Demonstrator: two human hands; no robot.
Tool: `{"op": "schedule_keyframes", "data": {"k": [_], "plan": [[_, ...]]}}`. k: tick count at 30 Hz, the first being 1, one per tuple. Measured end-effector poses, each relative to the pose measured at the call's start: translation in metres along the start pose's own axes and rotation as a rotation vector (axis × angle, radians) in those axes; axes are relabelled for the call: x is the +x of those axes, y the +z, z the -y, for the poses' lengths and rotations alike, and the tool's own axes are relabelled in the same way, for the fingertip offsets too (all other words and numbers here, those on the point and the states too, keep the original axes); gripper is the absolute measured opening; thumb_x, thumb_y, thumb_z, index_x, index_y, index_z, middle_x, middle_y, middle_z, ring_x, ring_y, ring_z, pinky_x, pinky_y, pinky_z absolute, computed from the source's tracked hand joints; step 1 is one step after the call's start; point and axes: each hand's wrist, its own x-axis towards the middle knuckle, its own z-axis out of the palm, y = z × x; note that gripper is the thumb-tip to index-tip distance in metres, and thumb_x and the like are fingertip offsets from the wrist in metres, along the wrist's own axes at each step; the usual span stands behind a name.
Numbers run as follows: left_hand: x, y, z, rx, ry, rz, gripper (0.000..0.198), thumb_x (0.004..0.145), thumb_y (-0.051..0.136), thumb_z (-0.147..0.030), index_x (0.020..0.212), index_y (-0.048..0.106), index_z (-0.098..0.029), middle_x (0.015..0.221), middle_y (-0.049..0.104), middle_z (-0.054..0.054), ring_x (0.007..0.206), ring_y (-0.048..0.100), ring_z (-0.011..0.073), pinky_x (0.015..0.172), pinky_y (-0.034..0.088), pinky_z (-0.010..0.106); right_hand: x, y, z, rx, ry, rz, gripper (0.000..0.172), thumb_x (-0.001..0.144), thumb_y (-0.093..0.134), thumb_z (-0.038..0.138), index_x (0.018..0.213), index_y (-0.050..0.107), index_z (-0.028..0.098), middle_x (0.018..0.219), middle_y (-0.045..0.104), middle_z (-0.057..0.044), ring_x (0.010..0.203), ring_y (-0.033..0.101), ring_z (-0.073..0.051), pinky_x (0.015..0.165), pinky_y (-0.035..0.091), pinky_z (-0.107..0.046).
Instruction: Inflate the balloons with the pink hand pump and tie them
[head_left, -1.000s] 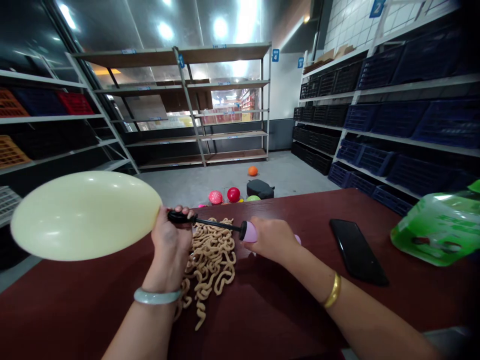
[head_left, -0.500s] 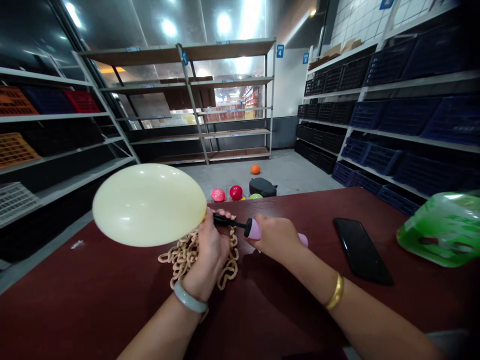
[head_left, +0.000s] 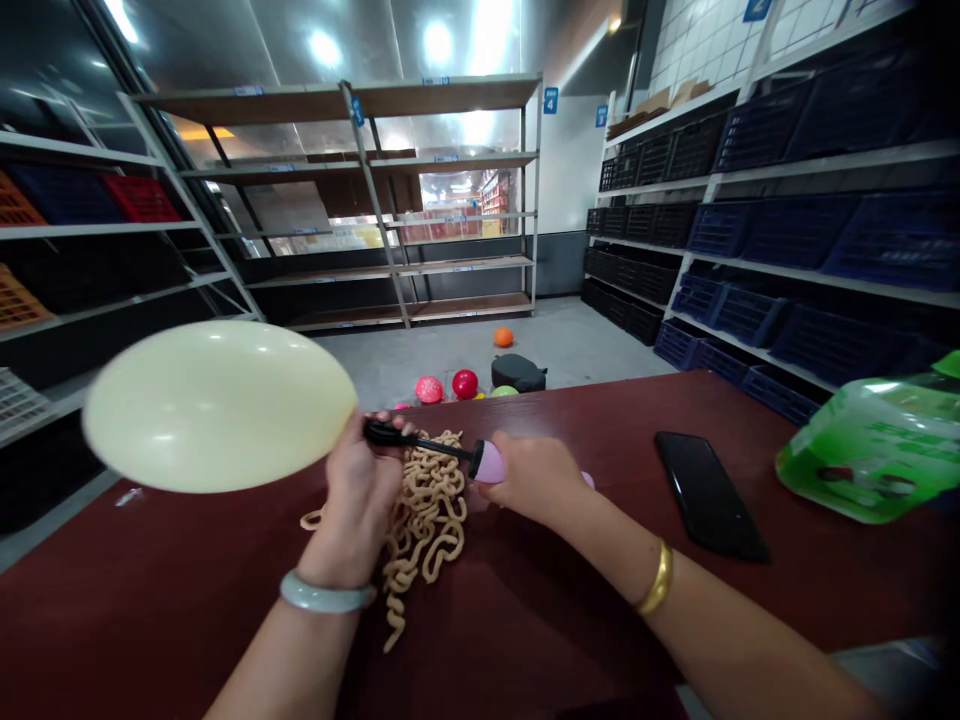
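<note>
A large pale yellow balloon (head_left: 221, 408) points left, its neck pinched at the fingers of my left hand (head_left: 361, 485), which also grips the black nozzle end of a pump. The black rod (head_left: 442, 447) of the pump stretches between my hands, longer than its nozzle. Wrapped round the pump's pink-purple body (head_left: 491, 462) is my right hand (head_left: 538, 478). Beneath and between the hands, a heap of tan twisted balloons or cords (head_left: 427, 510) lies on the dark red table (head_left: 540, 620).
On the table's right lie a black phone (head_left: 709, 495) and a green-filled bottle (head_left: 874, 450). Past the far edge, several balloons, including a red one (head_left: 465, 384), and a dark bag (head_left: 518, 373) are on the floor. Shelves (head_left: 450, 160) stand behind.
My left hand has moved left with the balloon and the nozzle end, and more of the pump's black rod shows. More of the tan heap is visible. My right hand has shifted slightly left.
</note>
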Motion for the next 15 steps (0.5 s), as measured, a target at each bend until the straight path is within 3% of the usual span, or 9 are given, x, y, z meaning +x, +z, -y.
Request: {"op": "schedule_keyframes", "data": {"k": [3,6,10,15], "plan": [[0.015,-0.009,-0.025,-0.026,0.076,-0.03,0.022,0.093,0.04,-0.019,0.072,0.042,-0.019,0.061,0.047,0.0,0.055,0.048,0.0132,0.053,0.043,0.027,0.0,0.0,-0.004,-0.011,-0.033,-0.027,0.043,0.078,0.056,0.062,0.099,0.055,0.023,0.089,0.071,-0.005,0.082,0.068,-0.027,0.064,0.044,-0.032],[0.018,-0.013,-0.032,-0.05,0.119,-0.006,0.023,0.094,0.042,-0.021,0.072,0.043,-0.019,0.062,0.047,-0.001,0.056,0.047,0.0129,0.052,0.042,0.026,0.0,0.0,-0.008,-0.033,-0.035,-0.045,0.043,0.078,0.057,0.061,0.098,0.054,0.023,0.086,0.071,-0.005,0.08,0.068,-0.027,0.064,0.044,-0.032],[0.011,-0.006,-0.015,-0.071,0.136,0.05,0.023,0.095,0.041,-0.021,0.072,0.044,-0.017,0.064,0.048,0.0,0.058,0.047,0.0126,0.053,0.042,0.026,0.0,-0.001,-0.012,-0.063,-0.021,-0.074,0.044,0.078,0.059,0.061,0.098,0.054,0.022,0.085,0.07,-0.007,0.079,0.068,-0.026,0.063,0.043,-0.031],[-0.006,0.001,0.018,-0.054,0.061,0.106,0.018,0.092,0.046,-0.016,0.074,0.047,-0.016,0.067,0.05,0.0,0.06,0.051,0.0132,0.058,0.045,0.027,-0.001,0.0,-0.008,-0.059,-0.026,-0.096,0.047,0.076,0.061,0.064,0.095,0.054,0.022,0.082,0.07,-0.006,0.077,0.068,-0.027,0.061,0.044,-0.032]]}}
